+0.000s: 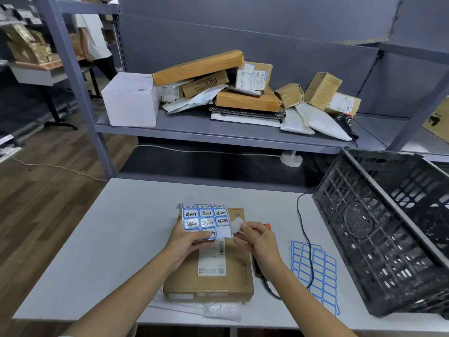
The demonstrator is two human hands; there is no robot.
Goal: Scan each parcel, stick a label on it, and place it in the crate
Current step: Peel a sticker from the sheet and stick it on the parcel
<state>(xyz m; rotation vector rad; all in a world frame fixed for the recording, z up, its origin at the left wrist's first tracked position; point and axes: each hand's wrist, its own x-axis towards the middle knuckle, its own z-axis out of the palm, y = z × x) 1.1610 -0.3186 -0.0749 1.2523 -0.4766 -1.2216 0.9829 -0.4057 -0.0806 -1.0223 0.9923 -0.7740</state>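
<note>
A flat brown parcel (233,280) with a white shipping label lies on the white table (97,239) in front of me. Above it, my left hand (185,240) grips a sheet of blue-bordered labels (206,220) with handwriting on them. My right hand (255,239) pinches a single peeled label (237,224) just right of the sheet. The black plastic crate (379,224) stands tilted at the table's right side. The barcode scanner (267,226) lies mostly hidden behind my right hand, its orange tip showing and its cable trailing toward the crate.
Used label sheets (313,271) lie between the parcel and the crate. A clear plastic bag (218,310) sits at the table's near edge. The grey shelf (218,132) behind holds several boxes and mailers. A person stands at the far left.
</note>
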